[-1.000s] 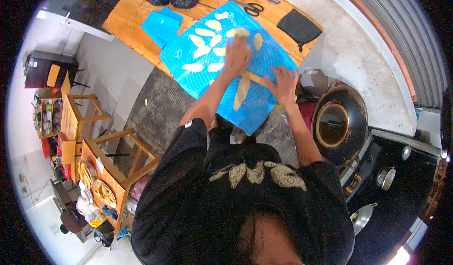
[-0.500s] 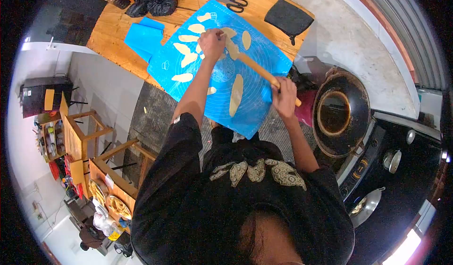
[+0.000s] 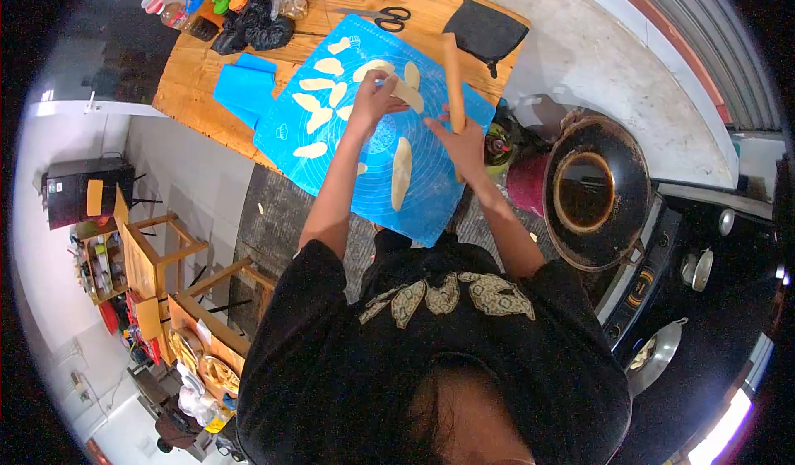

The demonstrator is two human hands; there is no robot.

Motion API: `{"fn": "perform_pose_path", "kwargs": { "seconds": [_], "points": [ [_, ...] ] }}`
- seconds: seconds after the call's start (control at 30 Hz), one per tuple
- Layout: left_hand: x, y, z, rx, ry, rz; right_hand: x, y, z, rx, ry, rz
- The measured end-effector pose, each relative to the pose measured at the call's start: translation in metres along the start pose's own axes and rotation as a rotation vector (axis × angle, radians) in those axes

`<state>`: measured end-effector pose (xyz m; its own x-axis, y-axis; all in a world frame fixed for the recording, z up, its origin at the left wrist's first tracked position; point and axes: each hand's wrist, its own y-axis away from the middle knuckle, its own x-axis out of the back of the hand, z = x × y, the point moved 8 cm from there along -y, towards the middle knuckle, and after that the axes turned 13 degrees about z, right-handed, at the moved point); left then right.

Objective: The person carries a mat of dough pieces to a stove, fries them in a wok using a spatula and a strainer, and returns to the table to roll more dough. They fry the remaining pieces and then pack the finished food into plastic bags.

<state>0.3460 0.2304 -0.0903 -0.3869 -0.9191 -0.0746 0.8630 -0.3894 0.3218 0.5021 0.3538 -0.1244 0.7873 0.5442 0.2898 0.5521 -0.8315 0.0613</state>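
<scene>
A wooden rolling pin [image 3: 454, 84] stands tilted up off the mat in my right hand [image 3: 464, 146], whose fingers are wrapped round its near part. My left hand [image 3: 375, 101] pinches one end of a flat piece of dough [image 3: 407, 95] and holds it over the blue silicone mat [image 3: 377, 192]. A long rolled dough strip [image 3: 401, 175] lies on the mat nearer my body. Several smaller flattened dough pieces [image 3: 311, 150] are spread over the mat's left and far parts. Part of the dough under my left hand is hidden.
Black-handled scissors [image 3: 392, 19] and a black pouch [image 3: 487, 36] lie beyond the mat. A folded blue sheet [image 3: 244, 88] and a black plastic bag [image 3: 257, 22] are to the left. A large wok [image 3: 621, 192] stands on the right, near the stove [image 3: 720, 274].
My right hand has lifted the rolling pin from the dough and swung it upright. My left hand has raised the dough piece's end from the mat. The view has shifted slightly.
</scene>
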Motion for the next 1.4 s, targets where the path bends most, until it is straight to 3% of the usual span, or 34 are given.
{"fn": "perform_pose_path", "kwargs": {
  "seconds": [0.07,0.17,0.27,0.5,0.6,0.7,0.77,0.97,1.03,1.13,1.17,1.2,1.27,1.3,1.33,1.37,1.4],
  "points": [
    [-0.007,0.009,-0.005,0.021,-0.036,-0.003,-0.018,-0.004,-0.003,0.008,-0.101,-0.028],
    [-0.020,0.029,-0.005,0.058,0.103,-0.057,-0.023,0.004,-0.005,-0.378,-0.457,-0.329],
    [-0.001,0.030,-0.029,0.021,0.019,0.055,-0.026,-0.001,0.026,-0.488,-0.534,-0.373],
    [0.054,0.054,-0.045,-0.174,-0.335,0.247,-0.051,-0.006,0.018,-0.220,-0.073,-0.445],
    [0.072,0.067,-0.034,-0.401,-0.727,0.360,-0.062,-0.025,-0.010,0.271,0.162,-0.210],
    [0.093,0.082,-0.021,-0.487,-0.808,0.497,-0.048,-0.043,-0.047,0.680,0.258,0.051],
    [0.117,0.089,-0.013,-0.480,-0.819,0.561,-0.043,-0.063,-0.045,0.776,0.409,0.178],
    [0.200,0.109,0.007,-0.320,-0.833,0.739,-0.057,-0.100,-0.036,0.887,0.784,0.056],
    [0.226,0.111,0.003,-0.325,-0.792,0.723,-0.061,-0.100,-0.039,0.911,0.727,0.104],
    [0.259,0.113,-0.002,-0.311,-0.474,0.778,-0.067,-0.101,-0.036,0.948,0.760,0.188],
    [0.268,0.108,-0.009,-0.407,-0.567,0.752,-0.073,-0.115,-0.024,0.875,0.827,0.150],
    [0.276,0.103,-0.013,-0.346,-0.508,0.698,-0.080,-0.127,-0.008,0.804,0.887,0.095],
    [0.291,0.087,-0.012,-0.493,-0.341,0.643,-0.087,-0.109,-0.034,0.868,0.783,0.152],
    [0.304,0.075,-0.016,-0.366,-0.456,0.633,-0.099,-0.102,-0.043,1.060,0.800,0.131],
    [0.315,0.067,-0.006,-0.423,-0.467,0.656,-0.107,-0.109,-0.040,0.901,0.720,-0.005],
    [0.327,0.052,-0.009,-0.355,-0.485,0.615,-0.124,-0.084,-0.074,1.021,0.661,-0.018],
    [0.343,0.045,-0.004,-0.360,-0.493,0.620,-0.134,-0.089,-0.066,0.931,0.721,-0.032]
  ]
}}
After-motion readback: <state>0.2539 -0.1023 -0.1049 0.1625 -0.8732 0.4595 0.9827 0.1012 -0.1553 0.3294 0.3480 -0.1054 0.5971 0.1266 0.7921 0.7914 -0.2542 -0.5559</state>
